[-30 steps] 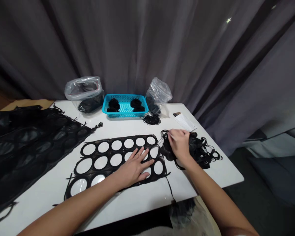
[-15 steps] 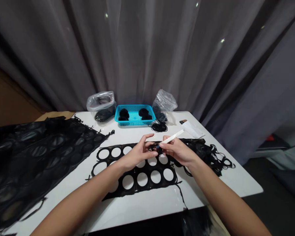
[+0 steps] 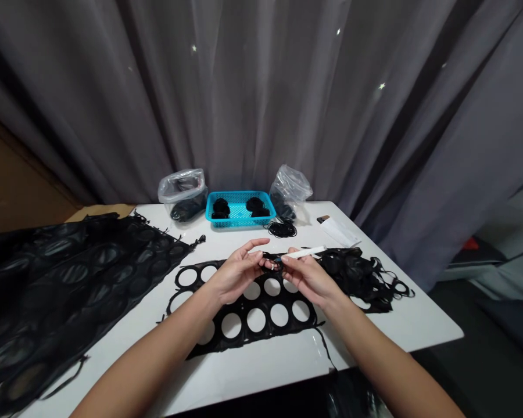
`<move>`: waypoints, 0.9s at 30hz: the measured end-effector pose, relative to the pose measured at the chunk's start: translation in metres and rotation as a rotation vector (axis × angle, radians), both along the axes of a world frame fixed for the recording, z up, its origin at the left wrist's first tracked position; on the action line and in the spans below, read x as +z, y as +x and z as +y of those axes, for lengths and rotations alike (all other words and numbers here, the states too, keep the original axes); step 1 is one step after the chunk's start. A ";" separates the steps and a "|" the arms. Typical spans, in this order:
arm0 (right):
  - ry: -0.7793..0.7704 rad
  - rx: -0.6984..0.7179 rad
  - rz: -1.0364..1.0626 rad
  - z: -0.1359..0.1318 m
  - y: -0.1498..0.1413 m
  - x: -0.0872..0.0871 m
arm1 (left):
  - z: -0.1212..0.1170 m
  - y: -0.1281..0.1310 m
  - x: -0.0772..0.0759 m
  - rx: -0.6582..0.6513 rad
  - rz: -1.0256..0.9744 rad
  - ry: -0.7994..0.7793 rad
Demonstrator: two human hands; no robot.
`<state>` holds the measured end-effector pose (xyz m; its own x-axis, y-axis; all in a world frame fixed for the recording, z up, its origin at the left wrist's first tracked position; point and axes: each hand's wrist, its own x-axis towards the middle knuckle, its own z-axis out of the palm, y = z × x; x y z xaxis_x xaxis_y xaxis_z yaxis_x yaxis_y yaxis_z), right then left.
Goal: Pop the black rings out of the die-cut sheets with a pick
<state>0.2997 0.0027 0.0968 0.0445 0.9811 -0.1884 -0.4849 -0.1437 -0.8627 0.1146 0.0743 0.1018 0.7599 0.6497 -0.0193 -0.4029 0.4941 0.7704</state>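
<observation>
Both my hands meet above a black sheet (image 3: 244, 338) with rows of round cut-outs, lying on the white table. My left hand (image 3: 239, 271) pinches a small bundle of thin black loops (image 3: 270, 261) between thumb and fingers, its index finger stretched out. From the right, my right hand (image 3: 310, 278) grips a slim white-handled tool (image 3: 305, 252) whose tip end points left at the loops. The tip itself is too small to make out. Close by on the right lies a tangled heap of black cut strips and rings (image 3: 355, 270).
A blue plastic basket (image 3: 240, 222) with black loop bundles stands at the back between two clear plastic bags (image 3: 182, 191). Before it lies a coil of black loops (image 3: 282, 230). A larger black sheet (image 3: 82, 273) covers the left side; white paper (image 3: 340, 232) lies at right.
My left hand has lifted off the perforated sheet and now holds black loops. My right hand has come left from the heap with the white-handled tool. The camera view has shifted.
</observation>
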 end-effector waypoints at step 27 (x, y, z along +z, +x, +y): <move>0.189 -0.034 -0.413 0.032 -0.017 -0.022 | 0.037 -0.029 0.001 0.204 0.243 -0.046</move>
